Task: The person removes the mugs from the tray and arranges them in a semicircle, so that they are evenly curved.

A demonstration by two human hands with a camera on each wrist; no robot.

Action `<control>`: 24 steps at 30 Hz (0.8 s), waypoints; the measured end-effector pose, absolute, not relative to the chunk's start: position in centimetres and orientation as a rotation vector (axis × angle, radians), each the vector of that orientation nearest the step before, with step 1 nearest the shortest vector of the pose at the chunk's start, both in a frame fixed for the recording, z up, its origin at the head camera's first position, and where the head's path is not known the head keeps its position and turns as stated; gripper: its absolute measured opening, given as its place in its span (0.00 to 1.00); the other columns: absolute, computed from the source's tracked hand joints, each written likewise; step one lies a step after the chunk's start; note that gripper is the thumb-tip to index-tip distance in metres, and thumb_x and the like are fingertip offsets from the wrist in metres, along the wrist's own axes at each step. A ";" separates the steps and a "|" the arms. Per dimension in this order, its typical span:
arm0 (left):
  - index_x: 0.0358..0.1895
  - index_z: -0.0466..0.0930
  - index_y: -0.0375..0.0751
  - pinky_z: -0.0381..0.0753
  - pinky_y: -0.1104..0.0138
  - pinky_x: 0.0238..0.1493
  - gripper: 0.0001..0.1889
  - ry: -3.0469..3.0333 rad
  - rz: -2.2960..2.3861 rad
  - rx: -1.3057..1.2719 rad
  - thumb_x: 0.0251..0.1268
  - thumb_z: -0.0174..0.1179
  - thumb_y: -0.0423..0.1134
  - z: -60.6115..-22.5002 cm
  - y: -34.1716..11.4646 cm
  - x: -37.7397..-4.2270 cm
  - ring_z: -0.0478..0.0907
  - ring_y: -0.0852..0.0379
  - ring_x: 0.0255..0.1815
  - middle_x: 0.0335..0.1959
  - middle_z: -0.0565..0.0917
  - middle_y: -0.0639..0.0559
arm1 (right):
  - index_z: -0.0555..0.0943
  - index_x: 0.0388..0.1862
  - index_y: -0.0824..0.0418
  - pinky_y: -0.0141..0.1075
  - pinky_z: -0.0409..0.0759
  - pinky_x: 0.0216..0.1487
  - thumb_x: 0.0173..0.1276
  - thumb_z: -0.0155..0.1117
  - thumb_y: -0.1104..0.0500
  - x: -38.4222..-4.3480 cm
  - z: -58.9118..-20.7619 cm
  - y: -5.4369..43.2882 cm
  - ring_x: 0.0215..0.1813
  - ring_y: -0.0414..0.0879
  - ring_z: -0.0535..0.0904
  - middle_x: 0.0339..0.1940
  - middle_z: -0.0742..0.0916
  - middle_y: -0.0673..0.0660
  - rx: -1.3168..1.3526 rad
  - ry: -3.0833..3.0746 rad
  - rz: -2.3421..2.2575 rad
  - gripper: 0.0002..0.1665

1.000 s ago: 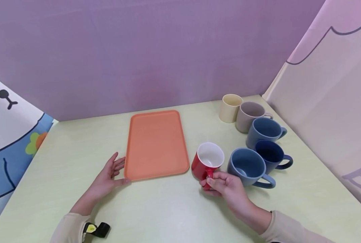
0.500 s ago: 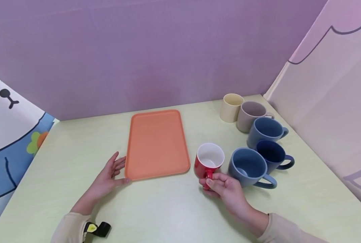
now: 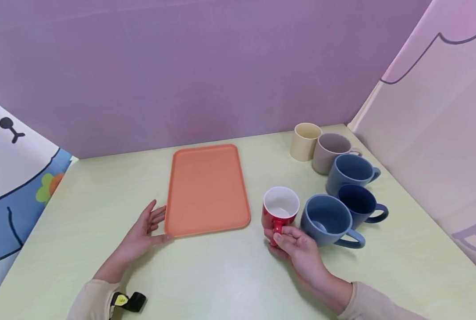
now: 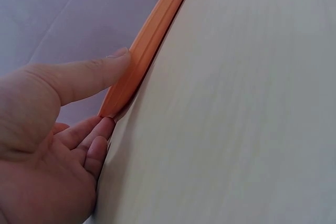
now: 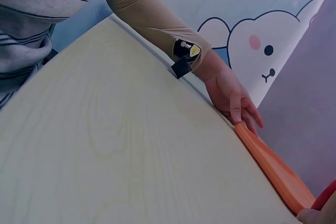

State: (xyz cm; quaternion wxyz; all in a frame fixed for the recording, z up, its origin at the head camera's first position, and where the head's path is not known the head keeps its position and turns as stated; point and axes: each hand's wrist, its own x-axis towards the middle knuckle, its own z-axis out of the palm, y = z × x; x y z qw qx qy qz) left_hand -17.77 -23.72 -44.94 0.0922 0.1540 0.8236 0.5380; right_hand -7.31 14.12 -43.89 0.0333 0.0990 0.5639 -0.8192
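My right hand (image 3: pixel 298 249) pinches the handle of a red mug (image 3: pixel 270 218) with a white inside, thumb on the handle's near side. Whether the mug's base touches the table I cannot tell. At the mug's right stands a blue mug (image 3: pixel 315 226), with a navy mug (image 3: pixel 355 202) close behind it. Left of the red mug an orange tray (image 3: pixel 207 191) lies flat. At its near left corner my left hand (image 3: pixel 138 238) is spread, thumb on the front rim and fingers along the left side. The left wrist view shows the straight thumb (image 4: pixel 89 77) touching the tray's outer wall.
Farther back on the right, a second blue mug (image 3: pixel 347 171), a greyish mug (image 3: pixel 322 155) and a cream cup (image 3: pixel 302 146) stand in a close row. A purple backdrop (image 3: pixel 206 71) rises behind the pale table (image 3: pixel 218 275). Printed cloth (image 3: pixel 442 133) borders the right side.
My right hand has turned the red mug and shifted it slightly right, toward the near blue mug, away from the tray. My left hand and the tray stay put.
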 end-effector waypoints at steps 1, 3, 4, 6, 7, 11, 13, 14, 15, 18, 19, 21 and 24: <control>0.78 0.33 0.29 0.63 0.81 0.57 0.56 2.446 1.598 0.457 0.57 0.69 0.24 -44.9 -23.8 -17.8 0.59 0.32 0.71 0.75 0.59 0.30 | 0.77 0.46 0.69 0.42 0.81 0.54 0.72 0.54 0.75 -7.3 -43.9 14.1 0.52 0.48 0.86 0.47 0.89 0.60 0.305 1.725 -2.523 0.08; 0.78 0.33 0.29 0.63 0.82 0.57 0.56 2.447 1.599 0.457 0.57 0.69 0.24 -44.9 -23.8 -17.7 0.59 0.32 0.71 0.75 0.59 0.30 | 0.77 0.47 0.69 0.42 0.81 0.54 0.73 0.54 0.74 -7.3 -43.9 14.0 0.52 0.49 0.86 0.48 0.89 0.59 0.309 1.700 -2.530 0.08; 0.78 0.33 0.29 0.63 0.82 0.56 0.56 2.450 1.599 0.458 0.57 0.69 0.24 -44.9 -23.8 -17.7 0.59 0.32 0.71 0.75 0.59 0.30 | 0.77 0.47 0.69 0.42 0.80 0.55 0.73 0.54 0.73 -7.3 -43.9 14.0 0.53 0.49 0.85 0.48 0.89 0.59 0.310 1.690 -2.532 0.08; 0.78 0.33 0.28 0.63 0.82 0.57 0.56 2.454 1.602 0.457 0.57 0.69 0.24 -45.0 -24.0 -17.6 0.59 0.32 0.71 0.75 0.59 0.29 | 0.77 0.48 0.69 0.42 0.80 0.56 0.74 0.54 0.72 -7.3 -43.9 14.1 0.53 0.49 0.85 0.48 0.89 0.58 0.297 1.676 -2.529 0.08; 0.78 0.33 0.28 0.63 0.82 0.56 0.56 2.456 1.603 0.455 0.57 0.69 0.24 -45.0 -24.0 -17.6 0.59 0.32 0.71 0.75 0.59 0.29 | 0.77 0.49 0.69 0.41 0.80 0.56 0.74 0.54 0.72 -7.3 -43.9 14.1 0.54 0.49 0.85 0.48 0.89 0.57 0.279 1.673 -2.522 0.08; 0.78 0.33 0.28 0.63 0.82 0.57 0.56 2.460 1.609 0.456 0.56 0.69 0.24 -45.0 -24.1 -17.3 0.60 0.31 0.70 0.75 0.59 0.29 | 0.72 0.57 0.76 0.39 0.77 0.59 0.76 0.52 0.69 -7.2 -43.9 14.8 0.57 0.46 0.83 0.54 0.87 0.60 0.130 1.727 -2.438 0.14; 0.78 0.33 0.28 0.63 0.82 0.57 0.56 2.460 1.614 0.464 0.56 0.69 0.24 -45.0 -24.1 -17.2 0.61 0.31 0.70 0.74 0.59 0.28 | 0.68 0.61 0.80 0.37 0.77 0.60 0.76 0.52 0.68 -7.1 -43.7 15.4 0.57 0.44 0.82 0.58 0.84 0.63 0.070 1.764 -2.369 0.20; 0.78 0.33 0.27 0.63 0.82 0.57 0.56 2.460 1.617 0.472 0.56 0.69 0.23 -45.0 -24.1 -17.2 0.61 0.30 0.69 0.74 0.59 0.28 | 0.65 0.64 0.81 0.35 0.76 0.59 0.76 0.52 0.68 -7.1 -43.6 15.6 0.57 0.42 0.82 0.60 0.82 0.65 0.050 1.786 -2.327 0.24; 0.78 0.33 0.27 0.63 0.82 0.57 0.56 2.457 1.621 0.480 0.56 0.69 0.23 -44.9 -24.2 -17.1 0.61 0.30 0.69 0.74 0.59 0.27 | 0.63 0.66 0.82 0.34 0.76 0.59 0.76 0.52 0.67 -7.1 -43.5 15.9 0.57 0.42 0.81 0.62 0.80 0.68 0.022 1.808 -2.285 0.26; 0.77 0.32 0.26 0.63 0.82 0.58 0.56 2.446 1.624 0.491 0.56 0.69 0.22 -44.8 -24.3 -17.2 0.61 0.29 0.70 0.74 0.58 0.26 | 0.56 0.72 0.81 0.33 0.75 0.60 0.75 0.54 0.65 -7.1 -43.0 16.8 0.64 0.49 0.76 0.68 0.73 0.73 -0.070 1.860 -2.129 0.34; 0.77 0.32 0.26 0.63 0.81 0.59 0.56 2.443 1.617 0.486 0.56 0.69 0.23 -44.8 -24.3 -17.2 0.60 0.29 0.70 0.74 0.58 0.27 | 0.54 0.73 0.80 0.35 0.75 0.61 0.74 0.55 0.65 -7.1 -42.8 17.2 0.68 0.54 0.73 0.70 0.70 0.75 -0.121 1.889 -2.057 0.36; 0.78 0.32 0.27 0.65 0.73 0.64 0.56 2.442 1.584 0.468 0.58 0.68 0.25 -44.6 -24.4 -17.1 0.60 0.30 0.71 0.75 0.57 0.28 | 0.50 0.75 0.78 0.41 0.74 0.64 0.74 0.57 0.63 -7.1 -42.2 17.9 0.72 0.64 0.66 0.73 0.66 0.76 -0.254 1.954 -1.896 0.40; 0.78 0.31 0.28 0.62 0.52 0.70 0.56 2.436 1.520 0.448 0.60 0.69 0.29 -44.0 -24.6 -16.8 0.60 0.31 0.72 0.75 0.58 0.29 | 0.49 0.78 0.73 0.50 0.73 0.64 0.74 0.60 0.57 -6.9 -40.9 19.2 0.72 0.70 0.63 0.75 0.63 0.73 -0.438 2.090 -1.598 0.45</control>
